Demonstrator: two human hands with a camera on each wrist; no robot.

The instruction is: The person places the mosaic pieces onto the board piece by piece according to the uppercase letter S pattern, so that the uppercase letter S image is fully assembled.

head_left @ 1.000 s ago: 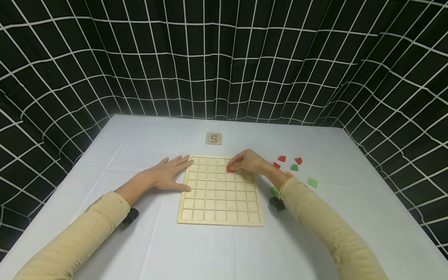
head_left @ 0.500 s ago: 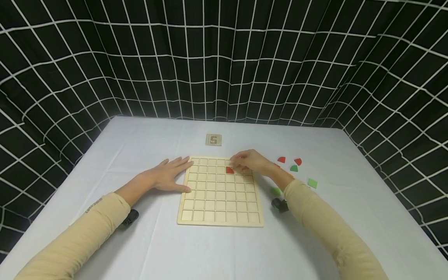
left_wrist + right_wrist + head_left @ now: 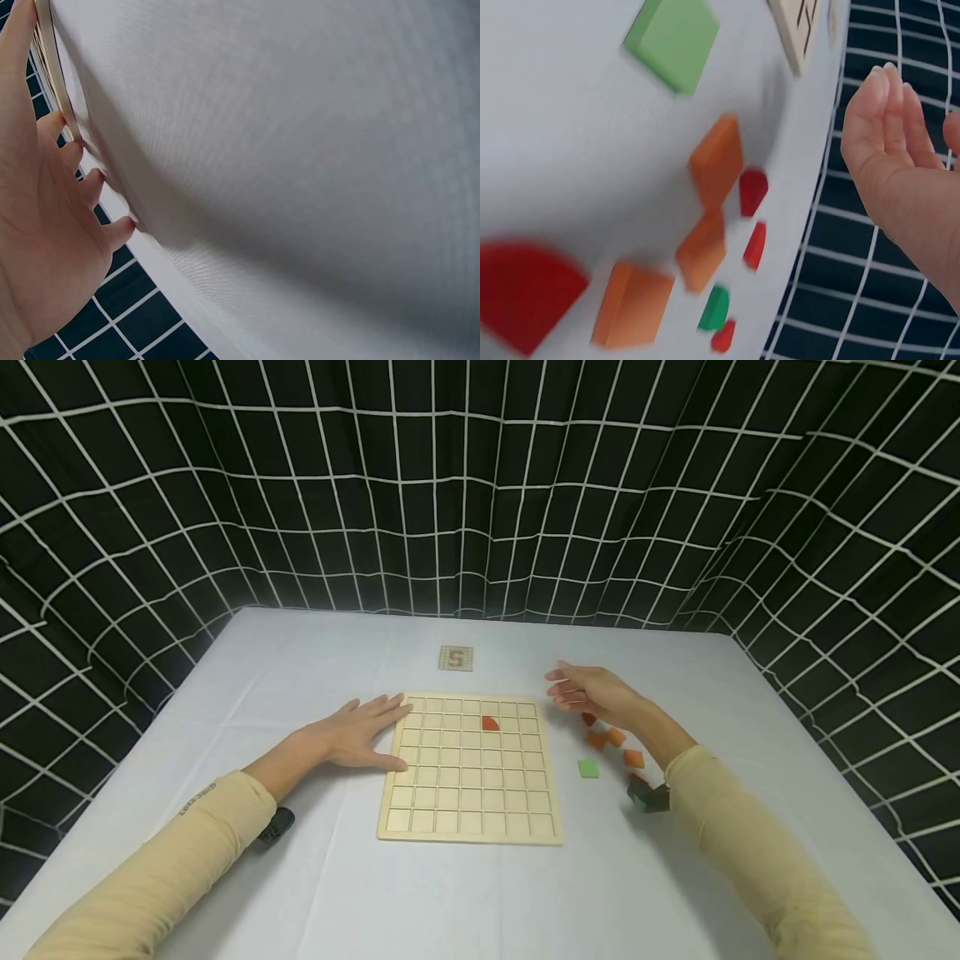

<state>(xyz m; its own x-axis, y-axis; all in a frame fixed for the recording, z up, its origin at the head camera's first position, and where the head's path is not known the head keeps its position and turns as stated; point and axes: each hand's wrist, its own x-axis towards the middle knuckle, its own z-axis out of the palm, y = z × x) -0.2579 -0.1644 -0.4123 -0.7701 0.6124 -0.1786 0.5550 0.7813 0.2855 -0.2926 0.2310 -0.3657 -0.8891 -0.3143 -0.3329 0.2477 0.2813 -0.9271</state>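
Wooden grid board (image 3: 471, 777): flat on the white-covered table (image 3: 405, 893), and right on it the left hand (image 3: 352, 732), fingers (image 3: 392, 712) straight and spread, thumb tip and one fingertip touching the left edge, gripping nothing.
Right hand (image 3: 596, 691): up in the air just off the board's far right corner, fingers loosely bent and close together, nothing seen between them!
Red quarter-round (image 3: 490, 724): sitting on the board, second row from the far side, right of the middle.
Right of the board: a light green square (image 3: 588, 768) near the edge, orange tiles (image 3: 633, 758) beyond it.
Right wrist view: here come pieces the head view loses behind hand and sleeve, a dark green piece (image 3: 715, 307) and several red pieces (image 3: 754, 191); two orange tiles sit corner to corner, touching or not, too blurred to call.
Left wrist view: the palm side and the board's thin edge, both hidden from above.
Left sleeve (image 3: 168, 852): dark lettering near the cuff, too small to read.
Square tag (image 3: 456, 658): beyond the board, one big character, S or 5, cannot tell which.
Backdrop (image 3: 480, 502): black, white grid lines all round.
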